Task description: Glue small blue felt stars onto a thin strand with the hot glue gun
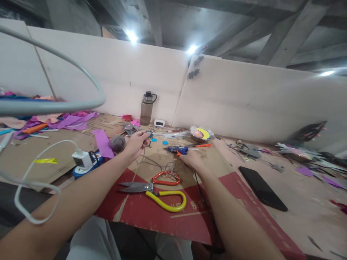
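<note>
My left hand point(138, 143) pinches a small blue piece point(149, 134), its shape too small to make out. Two more small blue cutouts, one of them a bright blue cutout point(165, 143), lie on the cardboard just right of it. My right hand point(191, 159) is closed around a blue glue gun point(182, 149) with an orange trigger; its nozzle points left, toward the cutouts. Below both hands lie large scissors point(138, 187) with one red and one yellow handle, blades to the left. A tangle of grey yarn point(171, 168) rests by the red handle.
A grey yarn ball point(117, 143) and purple felt strip point(103, 143) lie left. A bottle point(146, 110) and small digital clock point(159, 123) stand at the back. A bowl point(199, 138) sits behind the glue gun. A phone point(262, 187) lies right; a white cable point(24, 177) loops at left.
</note>
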### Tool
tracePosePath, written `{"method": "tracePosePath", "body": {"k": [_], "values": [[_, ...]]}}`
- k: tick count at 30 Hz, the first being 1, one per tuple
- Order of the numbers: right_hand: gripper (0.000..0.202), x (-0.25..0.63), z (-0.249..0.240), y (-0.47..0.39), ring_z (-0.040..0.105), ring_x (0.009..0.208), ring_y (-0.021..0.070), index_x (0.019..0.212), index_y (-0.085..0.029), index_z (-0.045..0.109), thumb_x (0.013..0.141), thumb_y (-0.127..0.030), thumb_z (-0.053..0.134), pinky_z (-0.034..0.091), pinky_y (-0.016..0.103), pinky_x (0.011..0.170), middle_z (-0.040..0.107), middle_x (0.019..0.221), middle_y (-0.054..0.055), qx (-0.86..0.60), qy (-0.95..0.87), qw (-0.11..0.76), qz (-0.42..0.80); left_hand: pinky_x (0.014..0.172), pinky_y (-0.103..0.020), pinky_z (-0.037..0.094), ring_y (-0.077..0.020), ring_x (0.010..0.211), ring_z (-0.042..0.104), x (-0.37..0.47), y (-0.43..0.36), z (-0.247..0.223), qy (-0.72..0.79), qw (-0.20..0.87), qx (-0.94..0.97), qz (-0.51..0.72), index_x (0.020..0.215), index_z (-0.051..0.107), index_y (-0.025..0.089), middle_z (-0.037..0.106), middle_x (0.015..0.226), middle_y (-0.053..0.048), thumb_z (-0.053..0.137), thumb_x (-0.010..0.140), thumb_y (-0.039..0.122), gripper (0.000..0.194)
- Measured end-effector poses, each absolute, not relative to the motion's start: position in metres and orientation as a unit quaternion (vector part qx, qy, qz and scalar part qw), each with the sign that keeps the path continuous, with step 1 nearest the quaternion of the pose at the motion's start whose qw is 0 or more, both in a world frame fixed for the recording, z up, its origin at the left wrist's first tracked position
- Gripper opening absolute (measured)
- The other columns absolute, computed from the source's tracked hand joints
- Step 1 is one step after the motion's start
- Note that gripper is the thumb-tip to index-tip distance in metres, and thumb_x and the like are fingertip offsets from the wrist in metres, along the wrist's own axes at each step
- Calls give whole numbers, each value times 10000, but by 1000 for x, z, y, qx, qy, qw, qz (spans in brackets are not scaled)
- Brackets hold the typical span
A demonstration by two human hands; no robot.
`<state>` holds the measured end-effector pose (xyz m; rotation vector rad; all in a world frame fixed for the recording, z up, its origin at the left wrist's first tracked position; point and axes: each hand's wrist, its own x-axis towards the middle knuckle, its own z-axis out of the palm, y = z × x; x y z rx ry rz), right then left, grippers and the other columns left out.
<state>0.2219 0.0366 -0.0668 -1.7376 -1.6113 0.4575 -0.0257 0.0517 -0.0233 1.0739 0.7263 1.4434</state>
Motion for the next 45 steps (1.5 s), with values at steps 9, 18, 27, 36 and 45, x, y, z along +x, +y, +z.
{"method": "tracePosePath", "body": {"k": [9, 18, 27, 36, 45], "values": [[327, 183, -21, 8, 631, 606, 150, 1031, -166, 550, 739, -314, 569, 512, 288, 603, 677, 886, 47, -540, -595, 531, 269, 406, -159, 272, -44, 448, 436, -26, 52, -22, 301, 563, 442, 629, 664, 548, 133, 509, 535, 30, 770, 645, 202, 233], [243, 164, -8, -18, 571, 660, 165, 1016, -205, 543, 837, -367, 515, 480, 308, 633, 654, 864, 49, -461, -684, 508, 248, 431, -176, 302, -48, 447, 448, -22, 52, -25, 341, 528, 455, 631, 619, 527, 140, 502, 528, 33, 753, 645, 189, 233], [308, 160, -11, -18, 598, 877, 232, 1133, -178, 557, 865, -316, 493, 450, 349, 804, 668, 1009, 100, -478, -732, 464, 143, 444, -184, 332, -59, 462, 472, -19, 49, -26, 356, 517, 467, 623, 651, 553, 135, 524, 554, 23, 743, 660, 200, 201], [327, 161, -16, -15, 600, 876, 245, 1159, -187, 558, 863, -311, 492, 450, 360, 801, 666, 1012, 109, -488, -735, 454, 125, 436, -201, 315, -65, 453, 455, -18, 47, -27, 338, 508, 494, 620, 653, 555, 140, 521, 543, 14, 720, 685, 217, 185], [337, 160, -14, -17, 600, 827, 240, 1166, -183, 557, 858, -301, 488, 442, 353, 756, 668, 983, 109, -502, -733, 441, 127, 436, -206, 301, -62, 440, 439, -17, 44, -25, 337, 498, 503, 621, 641, 546, 147, 502, 520, 24, 724, 683, 224, 199]]}}
